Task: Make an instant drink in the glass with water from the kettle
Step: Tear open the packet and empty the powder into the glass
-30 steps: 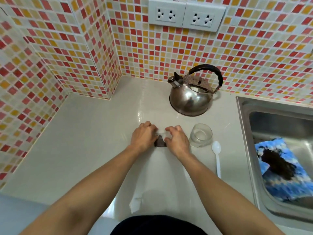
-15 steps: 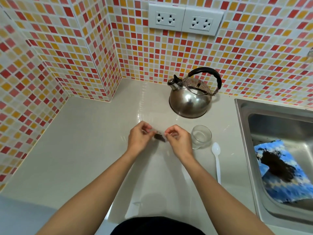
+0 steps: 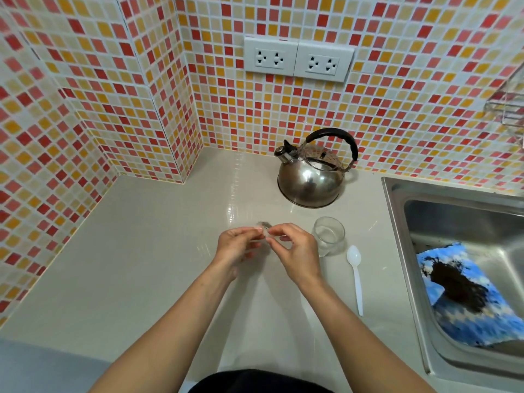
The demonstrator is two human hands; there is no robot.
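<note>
Just left of one empty glass (image 3: 329, 236), one small clear sachet (image 3: 265, 228) — blurred, pinched between two hands, left (image 3: 236, 248) and right (image 3: 295, 251), above the bench (image 3: 136, 251). Beyond: one kettle (image 3: 310, 177), one white spoon (image 3: 355, 276).

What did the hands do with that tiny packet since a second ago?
Both hands, left hand and right hand, lifted the small clear sachet with dark powder up off the pale countertop, where they had been pressing it, and now pinch it between them in the air. The steel kettle, clear glass and white plastic spoon stayed put.
</note>
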